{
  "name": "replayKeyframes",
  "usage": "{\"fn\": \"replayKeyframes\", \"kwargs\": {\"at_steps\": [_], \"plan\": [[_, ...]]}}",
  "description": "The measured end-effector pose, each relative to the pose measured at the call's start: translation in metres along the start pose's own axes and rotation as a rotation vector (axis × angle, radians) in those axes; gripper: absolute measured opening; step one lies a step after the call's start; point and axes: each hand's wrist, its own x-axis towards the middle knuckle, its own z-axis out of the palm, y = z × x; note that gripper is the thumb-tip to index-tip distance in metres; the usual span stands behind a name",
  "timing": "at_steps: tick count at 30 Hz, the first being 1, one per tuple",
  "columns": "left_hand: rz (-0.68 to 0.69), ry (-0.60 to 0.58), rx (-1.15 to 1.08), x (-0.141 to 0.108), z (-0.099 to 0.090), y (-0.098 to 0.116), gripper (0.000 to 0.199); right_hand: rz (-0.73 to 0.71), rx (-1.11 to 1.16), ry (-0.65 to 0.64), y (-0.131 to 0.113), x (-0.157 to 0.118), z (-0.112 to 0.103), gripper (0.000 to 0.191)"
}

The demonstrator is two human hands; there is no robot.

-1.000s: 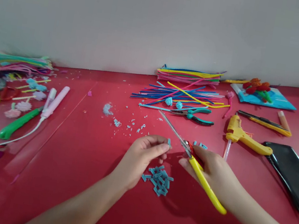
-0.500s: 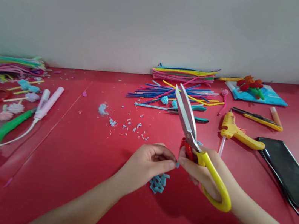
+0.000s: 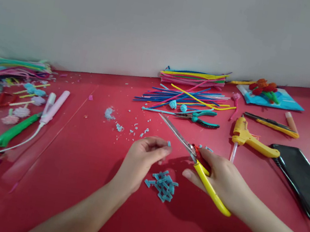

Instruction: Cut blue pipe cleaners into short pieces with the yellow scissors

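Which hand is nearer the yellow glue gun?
Right. The right hand, holding scissors, is below and left of the glue gun in view; the left hand, pinching a small blue piece, is farther left.

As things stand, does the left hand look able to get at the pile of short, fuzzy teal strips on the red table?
Likely yes: the pile of strips lies on the table close to the left hand, with nothing visible between them, though that hand pinches one small teal strip.
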Motion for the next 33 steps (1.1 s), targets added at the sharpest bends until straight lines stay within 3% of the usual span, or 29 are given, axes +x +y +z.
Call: {"fn": "replayKeyframes", "kwargs": {"at_steps": [4, 10, 33], "plan": [[0.043, 0.1, -0.13, 0.006, -0.008, 0.0, 0.008, -0.041, -0.179, 0.007, 0.006, 0.001, 0.007, 0.028], [0.099, 0.105, -0.181, 0.006, -0.012, 0.002, 0.002, -0.112, -0.359, 0.051, 0.012, 0.0, 0.016, 0.029], [0.075, 0.144, -0.158, 0.006, -0.013, 0.004, 0.004, -0.191, -0.494, 0.135, 0.019, -0.002, 0.021, 0.034]]}}
